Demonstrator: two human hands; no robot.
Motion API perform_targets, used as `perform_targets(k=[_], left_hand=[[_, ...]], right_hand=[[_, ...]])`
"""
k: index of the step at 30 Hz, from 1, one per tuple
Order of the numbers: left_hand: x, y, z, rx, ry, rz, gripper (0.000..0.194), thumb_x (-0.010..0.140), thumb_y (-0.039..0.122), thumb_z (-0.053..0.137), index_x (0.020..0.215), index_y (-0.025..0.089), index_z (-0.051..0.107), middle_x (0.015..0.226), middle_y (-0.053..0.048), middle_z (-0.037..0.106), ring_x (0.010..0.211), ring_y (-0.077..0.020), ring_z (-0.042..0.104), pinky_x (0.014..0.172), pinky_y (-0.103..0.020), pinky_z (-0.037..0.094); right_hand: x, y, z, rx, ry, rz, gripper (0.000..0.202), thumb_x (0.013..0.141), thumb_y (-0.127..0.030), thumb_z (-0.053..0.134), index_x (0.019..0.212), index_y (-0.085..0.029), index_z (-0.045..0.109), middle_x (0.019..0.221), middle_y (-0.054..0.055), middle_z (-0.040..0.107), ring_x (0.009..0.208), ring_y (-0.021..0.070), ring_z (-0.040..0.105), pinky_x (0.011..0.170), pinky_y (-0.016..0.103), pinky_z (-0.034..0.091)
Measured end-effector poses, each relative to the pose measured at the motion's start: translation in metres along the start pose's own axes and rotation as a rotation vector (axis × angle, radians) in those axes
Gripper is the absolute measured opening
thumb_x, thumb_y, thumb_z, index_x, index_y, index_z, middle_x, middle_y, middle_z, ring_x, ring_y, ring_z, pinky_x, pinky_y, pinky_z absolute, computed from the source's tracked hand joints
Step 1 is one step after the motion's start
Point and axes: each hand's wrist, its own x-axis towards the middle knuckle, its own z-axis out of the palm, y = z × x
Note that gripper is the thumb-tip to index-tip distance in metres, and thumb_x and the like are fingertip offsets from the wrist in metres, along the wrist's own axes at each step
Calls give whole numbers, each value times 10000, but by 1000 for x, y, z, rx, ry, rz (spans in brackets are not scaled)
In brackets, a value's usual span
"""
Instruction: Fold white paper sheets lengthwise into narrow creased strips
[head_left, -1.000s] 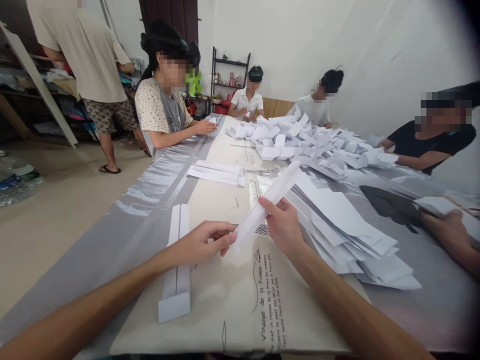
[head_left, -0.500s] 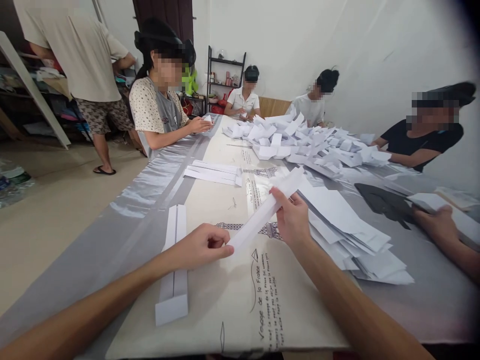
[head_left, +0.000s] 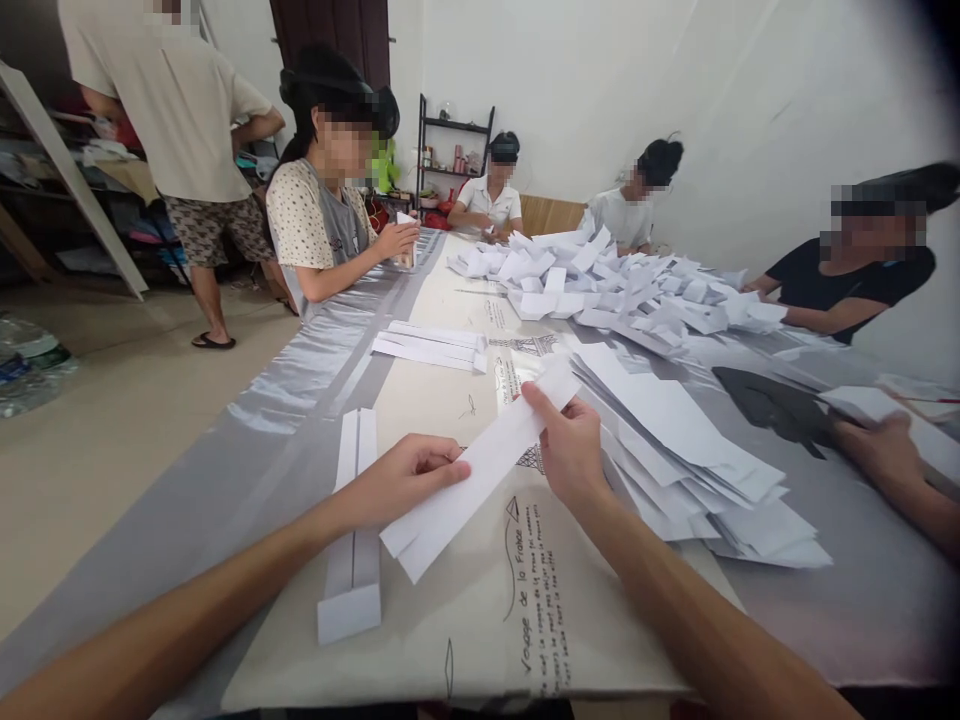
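Note:
A long folded strip of white paper [head_left: 480,465] slants across the space between my hands, above the printed tablecloth. My left hand [head_left: 420,475] pinches it near its lower end, thumb on top. Farther up, my right hand [head_left: 566,435] grips the strip near its other end, with thumb above and fingers curled beneath. Under my left wrist lies another folded paper piece [head_left: 351,610] with a lengthwise slit and a turned-up end. Right of my right hand spreads a stack of flat white paper sheets [head_left: 686,430], overlapping one another.
More folded strips [head_left: 431,345] lie ahead on the tablecloth [head_left: 600,640]. A large heap of folded papers [head_left: 600,275] covers the far table. Co-workers sit around it; one person's hand [head_left: 885,450] holds paper at right, beside a black flat object [head_left: 765,400]. Someone stands at left.
The paper strip has turned from nearly edge-on to showing its broad face, and its lower end now extends past my left hand. My right hand has shifted slightly left and down.

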Motion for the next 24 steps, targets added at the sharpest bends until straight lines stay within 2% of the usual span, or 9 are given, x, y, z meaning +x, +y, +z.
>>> perform_targets(k=[3, 8, 12, 17, 21, 24], left_hand=[[0, 1, -2, -9, -54, -2, 396, 963, 523, 545, 832, 155, 610, 634, 44, 438, 539, -90, 363, 495, -224, 252], [2, -1, 4, 1, 26, 17, 421, 946, 526, 571, 734, 164, 532, 591, 70, 294, 518, -79, 242, 480, -228, 167], [3, -4, 2, -37, 9, -19, 433, 961, 537, 529, 758, 156, 560, 639, 43, 398, 539, -87, 336, 491, -219, 228], [2, -6, -3, -15, -43, -35, 460, 977, 548, 485, 750, 155, 560, 655, 38, 404, 552, -92, 342, 503, -226, 245], [2, -7, 1, 30, -18, -60, 426, 957, 554, 521, 844, 154, 613, 653, 39, 436, 543, -96, 350, 488, -226, 242], [3, -6, 3, 52, 12, -55, 443, 970, 564, 484, 870, 154, 616, 681, 31, 467, 560, -103, 379, 498, -227, 266]], right_hand=[[-1, 3, -1, -33, 7, 13, 311, 727, -469, 830, 810, -187, 731, 826, 55, 714, 752, 211, 652, 658, 336, 514], [-14, 10, 12, -107, -86, 72, 323, 695, -473, 853, 753, -180, 731, 753, 50, 713, 673, 204, 636, 600, 322, 494], [-5, 6, 6, -66, -157, 88, 325, 742, -502, 809, 771, -186, 741, 774, 54, 728, 692, 201, 647, 636, 322, 499], [7, 0, -8, -108, -159, 36, 306, 755, -504, 794, 721, -205, 741, 715, 20, 673, 656, 168, 587, 622, 309, 474], [0, 4, -4, -218, -102, -62, 332, 769, -526, 776, 698, -206, 723, 635, 6, 621, 593, 162, 529, 577, 318, 433], [-2, 3, 0, -242, -117, -100, 339, 785, -526, 761, 687, -205, 709, 620, 1, 614, 586, 160, 525, 568, 315, 427]])
